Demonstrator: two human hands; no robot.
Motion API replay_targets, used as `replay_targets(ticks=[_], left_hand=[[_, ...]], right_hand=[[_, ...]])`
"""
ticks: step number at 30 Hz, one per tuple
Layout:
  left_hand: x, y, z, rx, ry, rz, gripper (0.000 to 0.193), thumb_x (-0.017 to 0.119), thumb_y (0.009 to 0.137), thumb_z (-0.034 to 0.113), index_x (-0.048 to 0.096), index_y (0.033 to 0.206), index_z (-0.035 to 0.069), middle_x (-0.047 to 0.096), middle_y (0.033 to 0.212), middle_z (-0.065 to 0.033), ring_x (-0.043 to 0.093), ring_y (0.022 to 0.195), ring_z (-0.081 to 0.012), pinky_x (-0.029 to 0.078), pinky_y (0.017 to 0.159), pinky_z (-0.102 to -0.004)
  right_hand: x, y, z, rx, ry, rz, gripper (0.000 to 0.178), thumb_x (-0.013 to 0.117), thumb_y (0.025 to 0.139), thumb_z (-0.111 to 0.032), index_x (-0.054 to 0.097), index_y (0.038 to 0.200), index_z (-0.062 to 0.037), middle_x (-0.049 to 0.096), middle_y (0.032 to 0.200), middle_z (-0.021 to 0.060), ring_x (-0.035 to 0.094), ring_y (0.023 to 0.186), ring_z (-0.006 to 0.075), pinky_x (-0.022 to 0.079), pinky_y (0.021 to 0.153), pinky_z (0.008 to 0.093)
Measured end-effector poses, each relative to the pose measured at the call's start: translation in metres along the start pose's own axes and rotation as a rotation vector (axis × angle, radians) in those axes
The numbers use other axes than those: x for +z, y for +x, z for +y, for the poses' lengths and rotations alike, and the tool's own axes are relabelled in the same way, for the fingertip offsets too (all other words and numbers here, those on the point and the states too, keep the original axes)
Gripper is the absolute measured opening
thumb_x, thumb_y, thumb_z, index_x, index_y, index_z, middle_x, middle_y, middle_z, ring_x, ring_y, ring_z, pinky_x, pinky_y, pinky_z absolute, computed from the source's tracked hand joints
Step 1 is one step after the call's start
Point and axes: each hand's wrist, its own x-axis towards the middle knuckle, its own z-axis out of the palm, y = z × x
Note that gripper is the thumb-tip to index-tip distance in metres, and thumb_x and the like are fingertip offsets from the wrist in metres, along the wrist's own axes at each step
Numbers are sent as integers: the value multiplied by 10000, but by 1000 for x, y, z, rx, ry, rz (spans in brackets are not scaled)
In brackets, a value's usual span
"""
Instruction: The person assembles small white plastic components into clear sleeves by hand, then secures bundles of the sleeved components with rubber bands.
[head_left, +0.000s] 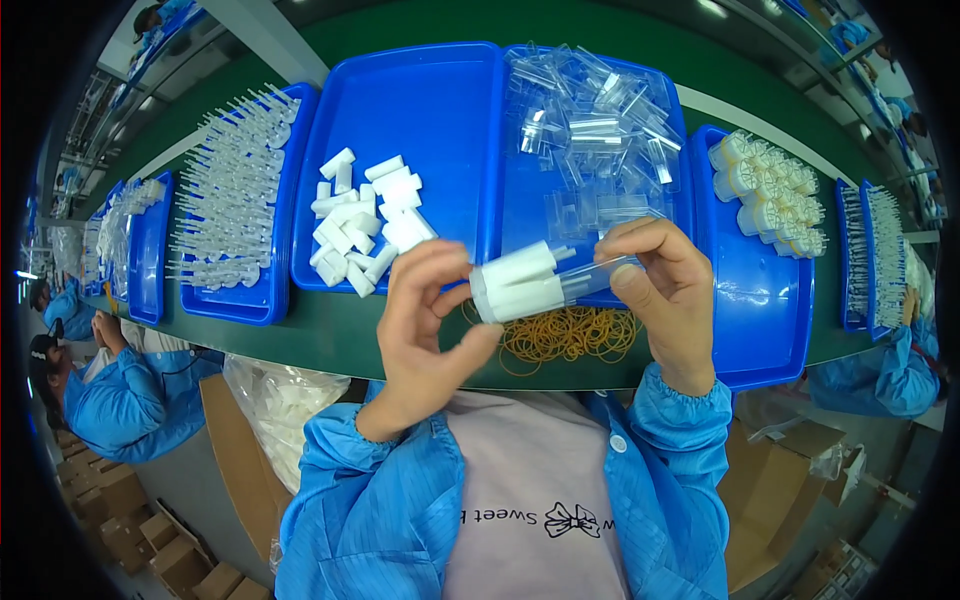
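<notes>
In front of my chest is a bundle of white cylindrical pieces (525, 283) with a clear round rim at its left end. My left hand (425, 325), slightly blurred, curls its fingers against that end; its thumb stands off below. On the other side, my right hand (665, 290) pinches a clear plastic piece (590, 280) between thumb and forefinger, and this piece runs up to the white ones. How the parts join is hard to make out. Beneath the bundle lies a heap of tan rubber bands (570, 337) on the green table (430, 350).
Blue trays hold loose white cylinders (350, 222), clear plastic pieces (600, 130), white plunger-like parts (235, 190) and banded bundles (765, 190). A bag of white pieces (275, 405) and a cardboard box (245, 460) are at the table's near edge. Co-workers (115, 385) sit to both sides.
</notes>
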Motion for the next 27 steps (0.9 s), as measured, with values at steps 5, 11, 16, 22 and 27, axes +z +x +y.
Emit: replay_targets(ticks=[5,11,16,22,27], left_hand=[[-9,-2,-1,-370,-456,-22,482,686,832,104,471,1249,-6,583,1165,-128,558,1073,-185,455,903,-299],[-25,-14,-4,-433,-429,88,436,666,843,85,505,1238,-6,623,1088,-112,586,999,-156,449,889,-289],[-43,-23,-1,-476,-451,100,416,651,856,98,511,1234,-7,635,1066,-93,584,989,-147,435,887,-277],[-80,-16,-3,-533,-508,15,425,650,870,163,505,1240,11,592,1152,-82,557,1042,-147,411,928,-284],[-94,-11,-12,-638,-582,-7,410,649,872,164,507,1233,31,574,1156,-61,553,1030,-130,427,902,-261]], right_hand=[[9,0,9,-65,-9,21,141,641,809,-14,619,949,-6,605,925,66,566,879,137,438,815,264],[31,7,12,-49,-51,55,145,656,779,3,611,916,-7,596,898,57,557,857,130,426,809,264],[48,11,20,-100,-106,38,140,665,760,10,615,887,-26,585,853,51,554,837,137,422,784,263],[74,19,22,-101,-160,27,159,700,749,-20,624,888,-27,592,850,54,546,831,145,422,782,276],[90,18,17,-78,-211,47,182,729,737,-46,631,890,-34,595,852,49,539,847,153,422,778,282]])
